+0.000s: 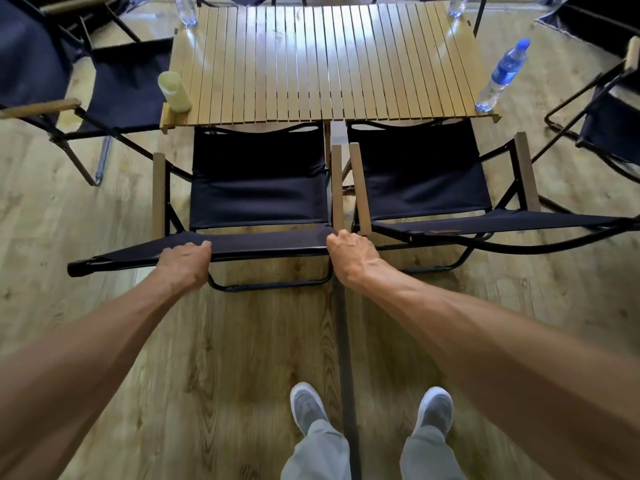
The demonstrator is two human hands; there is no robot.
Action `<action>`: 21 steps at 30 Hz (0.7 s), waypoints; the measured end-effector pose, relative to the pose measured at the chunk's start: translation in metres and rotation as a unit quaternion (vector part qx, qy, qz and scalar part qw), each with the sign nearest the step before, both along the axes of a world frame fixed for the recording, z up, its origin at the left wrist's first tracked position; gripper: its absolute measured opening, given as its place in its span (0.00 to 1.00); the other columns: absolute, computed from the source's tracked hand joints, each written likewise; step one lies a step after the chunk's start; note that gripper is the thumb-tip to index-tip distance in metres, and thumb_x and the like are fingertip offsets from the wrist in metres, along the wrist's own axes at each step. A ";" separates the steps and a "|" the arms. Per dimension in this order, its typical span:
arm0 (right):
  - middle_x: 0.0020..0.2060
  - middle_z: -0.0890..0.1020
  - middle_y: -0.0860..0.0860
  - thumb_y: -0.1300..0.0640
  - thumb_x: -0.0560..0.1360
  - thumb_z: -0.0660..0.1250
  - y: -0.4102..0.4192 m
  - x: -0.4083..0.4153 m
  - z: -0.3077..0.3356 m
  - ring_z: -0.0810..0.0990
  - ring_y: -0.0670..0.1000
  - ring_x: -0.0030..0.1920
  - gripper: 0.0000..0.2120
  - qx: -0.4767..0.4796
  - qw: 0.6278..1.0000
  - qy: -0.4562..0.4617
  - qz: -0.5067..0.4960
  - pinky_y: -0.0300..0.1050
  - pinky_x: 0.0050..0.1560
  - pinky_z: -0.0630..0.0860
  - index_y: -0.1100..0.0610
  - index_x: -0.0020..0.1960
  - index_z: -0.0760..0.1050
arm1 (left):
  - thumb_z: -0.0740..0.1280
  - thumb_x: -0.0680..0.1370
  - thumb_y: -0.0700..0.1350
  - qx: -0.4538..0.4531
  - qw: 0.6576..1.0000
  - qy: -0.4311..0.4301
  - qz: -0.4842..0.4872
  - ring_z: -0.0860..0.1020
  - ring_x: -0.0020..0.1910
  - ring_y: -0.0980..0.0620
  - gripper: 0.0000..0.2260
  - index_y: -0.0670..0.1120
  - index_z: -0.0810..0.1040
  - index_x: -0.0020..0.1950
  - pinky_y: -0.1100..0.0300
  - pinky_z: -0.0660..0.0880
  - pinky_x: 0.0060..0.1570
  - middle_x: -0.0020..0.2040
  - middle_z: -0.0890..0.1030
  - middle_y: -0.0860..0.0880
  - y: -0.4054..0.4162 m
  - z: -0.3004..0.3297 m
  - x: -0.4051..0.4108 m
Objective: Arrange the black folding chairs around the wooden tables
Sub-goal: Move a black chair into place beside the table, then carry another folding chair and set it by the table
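The wood-plank floor (104, 209) fills most of the view, and on it stands the slatted wooden bench (329, 60), its near edge running left to right across the scene. Two black folding chairs are tucked against that edge side by side: the left chair (258, 188) directly ahead of the person, the right chair (420, 181) just beside it, their inner wooden armrests nearly touching. More black chairs stand at the bench's left end (128, 84) and right end (613, 123). The left chair's backrest top rail lies crosswise, parallel to the bench edge, and it sits right at the hands, between the person and the bench, so any push would go straight forward along the arms. The left hand (185, 265) has its fingers (194, 247) curled over the rail left of centre; the right hand (349, 254) is closed on the rail's right end, beside the armrest post. Both are equally near. Judging by this, the chair is almost home and only needs squaring up. A blue-capped bottle (502, 76) and a pale cylinder (174, 91) stand on the bench corners.
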State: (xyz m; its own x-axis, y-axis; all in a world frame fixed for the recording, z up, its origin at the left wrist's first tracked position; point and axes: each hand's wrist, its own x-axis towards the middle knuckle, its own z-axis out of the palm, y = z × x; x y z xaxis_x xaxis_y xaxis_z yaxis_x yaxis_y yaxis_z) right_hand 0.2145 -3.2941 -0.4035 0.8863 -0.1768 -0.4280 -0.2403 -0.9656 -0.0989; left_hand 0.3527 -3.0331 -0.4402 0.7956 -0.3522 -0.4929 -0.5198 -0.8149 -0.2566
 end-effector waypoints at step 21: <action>0.58 0.78 0.56 0.37 0.79 0.57 -0.337 -0.177 0.131 0.76 0.58 0.60 0.24 -0.021 0.996 -0.064 -0.055 0.55 0.57 0.71 0.54 0.64 0.73 | 0.63 0.78 0.53 -0.187 0.973 -0.016 -0.135 0.79 0.51 0.43 0.14 0.49 0.73 0.61 0.54 0.69 0.39 0.54 0.78 0.46 -0.461 0.154 -0.216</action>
State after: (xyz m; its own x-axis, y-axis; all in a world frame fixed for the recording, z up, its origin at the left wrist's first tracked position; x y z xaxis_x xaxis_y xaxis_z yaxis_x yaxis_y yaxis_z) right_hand 0.0375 -3.6313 -0.2729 0.9073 -0.2909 -0.3036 -0.3327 -0.9382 -0.0953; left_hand 0.1370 -3.4939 -0.2862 0.6626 -0.6996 -0.2673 -0.7238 -0.6899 0.0114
